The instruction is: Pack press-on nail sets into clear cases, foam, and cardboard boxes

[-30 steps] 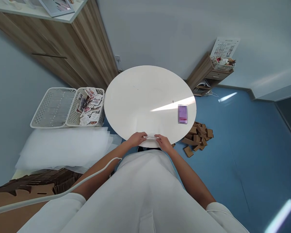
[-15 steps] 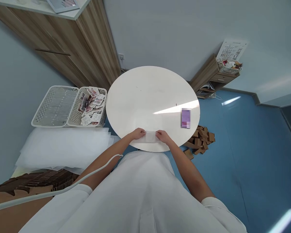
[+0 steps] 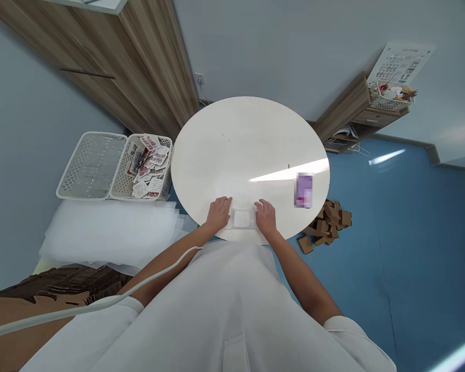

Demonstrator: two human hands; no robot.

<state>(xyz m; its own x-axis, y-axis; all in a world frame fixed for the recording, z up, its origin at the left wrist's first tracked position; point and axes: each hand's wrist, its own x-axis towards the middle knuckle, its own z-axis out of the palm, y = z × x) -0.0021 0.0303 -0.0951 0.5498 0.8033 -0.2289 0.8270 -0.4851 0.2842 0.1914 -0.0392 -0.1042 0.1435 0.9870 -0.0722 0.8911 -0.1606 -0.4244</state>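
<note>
On the near edge of the round white table (image 3: 232,150) lies a small whitish, see-through rectangular piece (image 3: 242,219). A thin translucent sheet (image 3: 240,202) appears to lie under and around it, hard to make out against the tabletop. My left hand (image 3: 218,213) rests palm down at its left side, fingers stretched forward and touching the sheet. At the right side is my right hand (image 3: 265,215), its fingers bent a little and apart, at the sheet's edge. Neither hand grips anything that I can see.
A blurred purple item (image 3: 303,190) lies on the table's right. Left stand a basket of clear cases (image 3: 91,165), a basket of printed cards (image 3: 149,165) and stacked translucent sheets (image 3: 112,225). Brown cardboard boxes (image 3: 327,225) lie on the floor. A white cable (image 3: 139,281) crosses my left arm.
Both hands have stopped pinching the ends of the see-through piece and now lie spread beside it, fingers pointing forward. The view has shifted slightly.
</note>
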